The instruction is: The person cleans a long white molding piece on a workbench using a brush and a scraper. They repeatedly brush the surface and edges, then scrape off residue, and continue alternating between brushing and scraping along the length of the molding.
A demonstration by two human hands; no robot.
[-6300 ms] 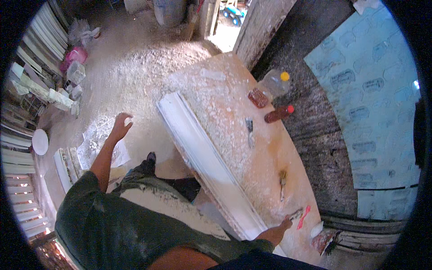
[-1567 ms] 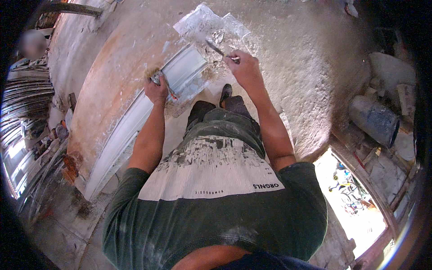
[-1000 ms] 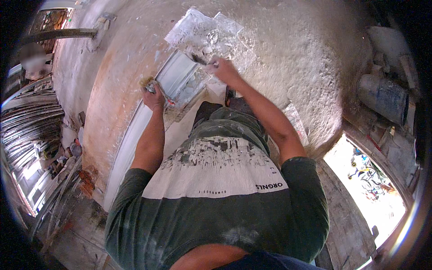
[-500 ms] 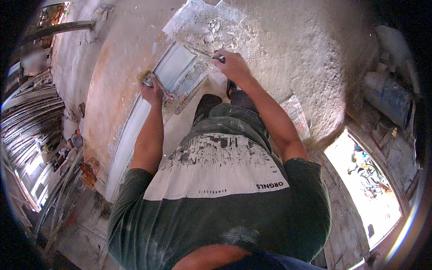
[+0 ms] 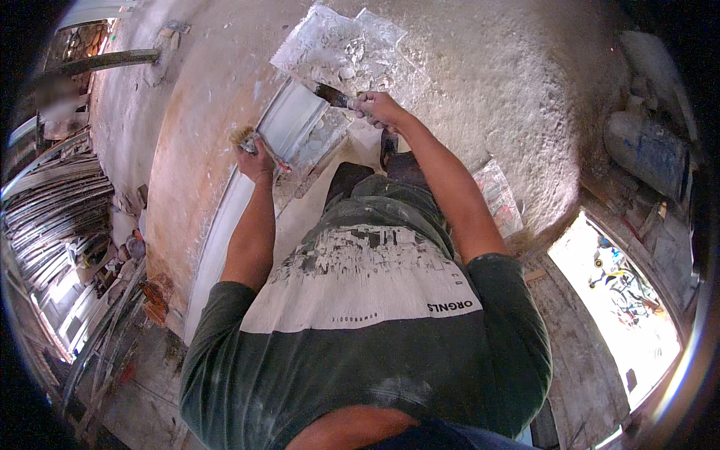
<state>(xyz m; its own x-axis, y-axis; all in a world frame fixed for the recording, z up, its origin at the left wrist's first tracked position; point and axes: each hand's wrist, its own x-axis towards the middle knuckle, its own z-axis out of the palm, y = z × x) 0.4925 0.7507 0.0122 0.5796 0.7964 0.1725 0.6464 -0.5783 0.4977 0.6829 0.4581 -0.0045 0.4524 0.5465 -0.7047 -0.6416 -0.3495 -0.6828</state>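
My left hand is closed around a brush with a tan bristly end, beside the left edge of a white plaster moulding. The moulding has long ridges and runs from the lower left up toward the middle, passing under that hand. My right hand grips the handle of a scraper. Its dark, broad blade points left and lies over the moulding's far right end; whether it touches cannot be told. Rough whitish plaster covers the strip along the moulding's right side.
Beyond the moulding lies a white sheet strewn with plaster scraps. A printed sheet rests right of my legs. Stacked thin strips fill the left side. A bluish cylindrical container and a bright opening are at right.
The scraper has turned, so its dark blade face now shows instead of a thin edge. My right hand has shifted slightly left. My left hand stays nearly in place with the brush.
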